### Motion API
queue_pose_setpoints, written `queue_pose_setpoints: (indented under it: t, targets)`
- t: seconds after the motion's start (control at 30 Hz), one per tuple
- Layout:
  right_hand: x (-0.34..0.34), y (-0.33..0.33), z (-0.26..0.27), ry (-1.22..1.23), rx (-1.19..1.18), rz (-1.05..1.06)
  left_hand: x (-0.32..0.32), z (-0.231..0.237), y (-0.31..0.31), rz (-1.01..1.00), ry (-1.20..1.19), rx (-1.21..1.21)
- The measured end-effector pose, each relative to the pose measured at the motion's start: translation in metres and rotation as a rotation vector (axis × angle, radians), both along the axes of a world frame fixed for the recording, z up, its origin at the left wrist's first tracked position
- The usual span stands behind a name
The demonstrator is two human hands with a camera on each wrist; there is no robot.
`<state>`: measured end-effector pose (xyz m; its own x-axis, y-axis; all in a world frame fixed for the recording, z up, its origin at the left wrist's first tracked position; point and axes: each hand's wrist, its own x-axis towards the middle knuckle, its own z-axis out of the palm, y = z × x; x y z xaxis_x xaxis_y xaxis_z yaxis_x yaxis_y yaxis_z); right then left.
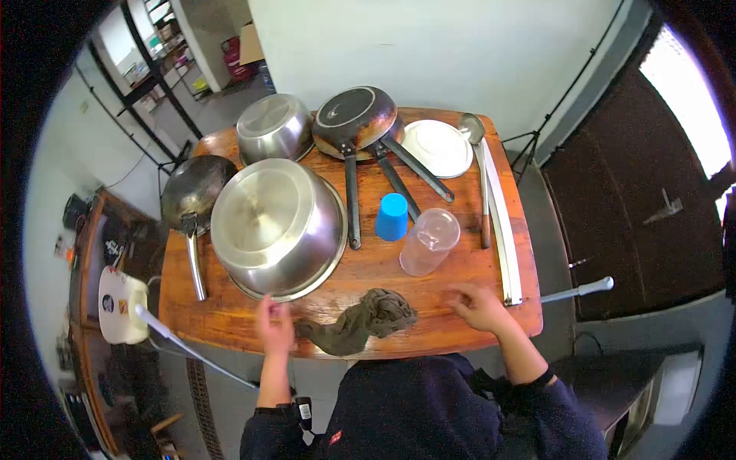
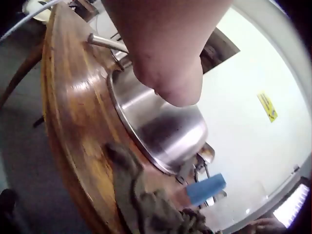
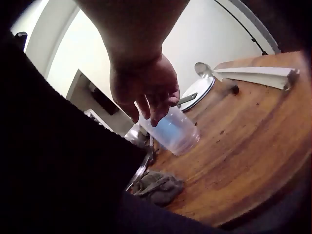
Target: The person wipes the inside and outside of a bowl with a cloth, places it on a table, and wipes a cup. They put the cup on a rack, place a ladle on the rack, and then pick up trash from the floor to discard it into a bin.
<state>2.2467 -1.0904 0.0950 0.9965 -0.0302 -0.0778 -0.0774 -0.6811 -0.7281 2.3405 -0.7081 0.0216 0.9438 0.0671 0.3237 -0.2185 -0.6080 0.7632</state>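
My left hand (image 1: 274,326) hovers by the front rim of a large upturned steel basin (image 1: 276,230), holding nothing, its fingers loosely extended. Just right of it a crumpled dark grey-green cloth (image 1: 356,322) lies along the table's front edge. On the other side of the cloth, my right hand (image 1: 481,307) is empty too, with relaxed fingers. A transparent plastic cup (image 1: 429,244) stands upside down, closest to that hand. Behind it and to its left is an upturned blue cup (image 1: 392,218). The right wrist view shows the right hand's fingers (image 3: 156,109) overlapping the transparent cup.
A wok (image 1: 198,188) lies at the left, handle toward me. At the back are a smaller upturned basin (image 1: 274,126), stacked frying pans (image 1: 356,123) with handles pointing forward, and a white plate (image 1: 438,149). A ladle (image 1: 484,184) and a long white strip (image 1: 502,230) line the right side.
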Motion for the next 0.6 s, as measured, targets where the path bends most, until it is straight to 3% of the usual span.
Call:
queue_pose_setpoints:
  t: [0.1,0.17,0.23,0.4,0.5,0.6]
  targets:
    - [-0.020,-0.043,0.010,0.097,0.078,-0.044,-0.008,0.018,-0.076,-0.215,-0.052,0.077]
    - [-0.036,-0.073,0.001,0.105,0.097,-0.072,-0.008,0.032,-0.135,-0.337,-0.010,-0.071]
    - [-0.050,-0.098,-0.004,0.077,0.084,-0.108,-0.003,0.038,-0.181,-0.410,-0.040,-0.054]
    - [-0.081,-0.147,0.008,0.023,0.107,-0.147,0.008,0.037,-0.263,-0.310,-0.103,-0.086]
    - [-0.093,-0.166,0.006,0.039,-0.002,-0.207,0.015,0.033,-0.280,-0.317,0.043,-0.266]
    - [-0.101,-0.182,-0.013,0.014,0.062,-0.260,0.012,0.035,-0.287,-0.256,0.064,-0.346]
